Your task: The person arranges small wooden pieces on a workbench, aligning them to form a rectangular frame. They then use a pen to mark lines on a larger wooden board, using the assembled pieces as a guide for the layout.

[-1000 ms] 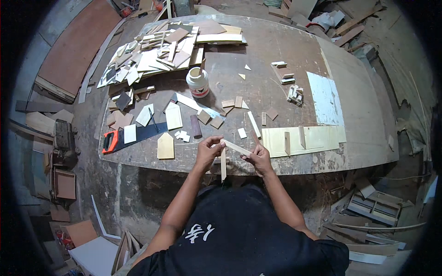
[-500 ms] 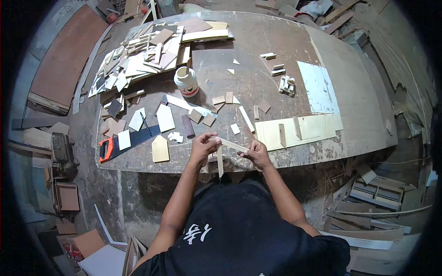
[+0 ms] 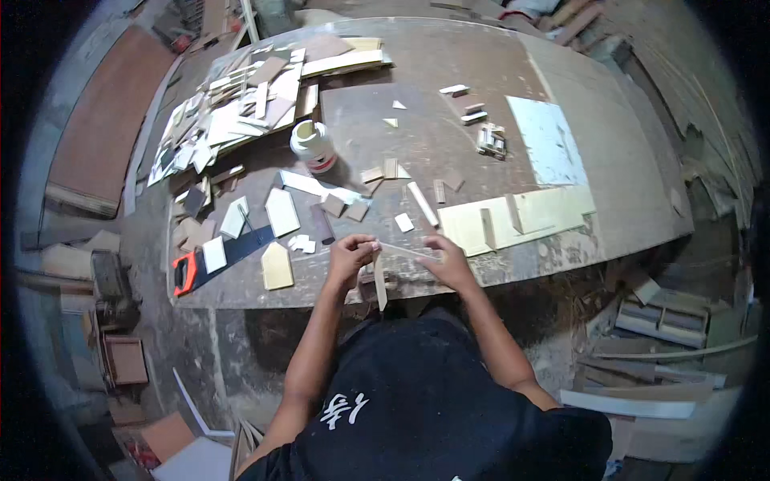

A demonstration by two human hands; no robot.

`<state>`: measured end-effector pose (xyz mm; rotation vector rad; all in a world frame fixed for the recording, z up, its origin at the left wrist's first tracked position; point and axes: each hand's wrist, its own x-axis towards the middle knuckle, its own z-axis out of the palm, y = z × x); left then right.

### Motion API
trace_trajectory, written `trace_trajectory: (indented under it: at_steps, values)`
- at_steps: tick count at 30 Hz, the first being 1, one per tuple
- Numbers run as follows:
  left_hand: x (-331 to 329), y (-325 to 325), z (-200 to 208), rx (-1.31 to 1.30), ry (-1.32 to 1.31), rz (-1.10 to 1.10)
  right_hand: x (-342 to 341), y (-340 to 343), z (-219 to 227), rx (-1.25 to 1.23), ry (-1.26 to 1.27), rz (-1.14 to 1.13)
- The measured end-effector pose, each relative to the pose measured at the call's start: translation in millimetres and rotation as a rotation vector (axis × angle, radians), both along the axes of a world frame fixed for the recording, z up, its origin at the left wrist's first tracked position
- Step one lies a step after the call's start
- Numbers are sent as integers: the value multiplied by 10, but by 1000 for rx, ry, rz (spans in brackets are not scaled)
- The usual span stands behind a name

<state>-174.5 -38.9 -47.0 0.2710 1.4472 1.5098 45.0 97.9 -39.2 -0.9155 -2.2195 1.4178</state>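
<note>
My left hand (image 3: 350,261) pinches two thin pale wood strips where their ends meet. One wood strip (image 3: 405,251) runs across to my right hand (image 3: 451,263), whose fingers close around its other end. The second strip (image 3: 380,282) hangs down from my left fingers, past the table's near edge. Whether the strips are joined or only held together, I cannot tell. Just beyond my hands lie a small white block (image 3: 403,222), a narrow pale strip (image 3: 423,204) and a dark brown stick (image 3: 322,223).
An open white jar (image 3: 314,147) stands beyond my left hand. An orange-handled saw (image 3: 185,273) lies at left among pointed wood pieces (image 3: 277,265). Scrap wood (image 3: 241,120) is heaped at far left. Right of my hands is a pale board (image 3: 553,216) with two upright pieces.
The strip between my hands has turned and now shows a narrower face. A brown stick beside my right fingers no longer shows. The whole view has shifted slightly.
</note>
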Motion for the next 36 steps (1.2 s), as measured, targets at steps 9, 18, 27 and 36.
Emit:
trace_trajectory:
  at_steps: [9,18,27,36]
  values:
    - [443,231,-4,112,-60,102,-500,-389,216,428,-34,-63]
    - [448,176,160,27,-7,11,-483,-381,260,577,20,-95]
    - [349,92,111,1,-9,-107,-445,-385,215,620,64,-31]
    - [381,77,107,13,59,-97,-388,-344,247,655,-10,77]
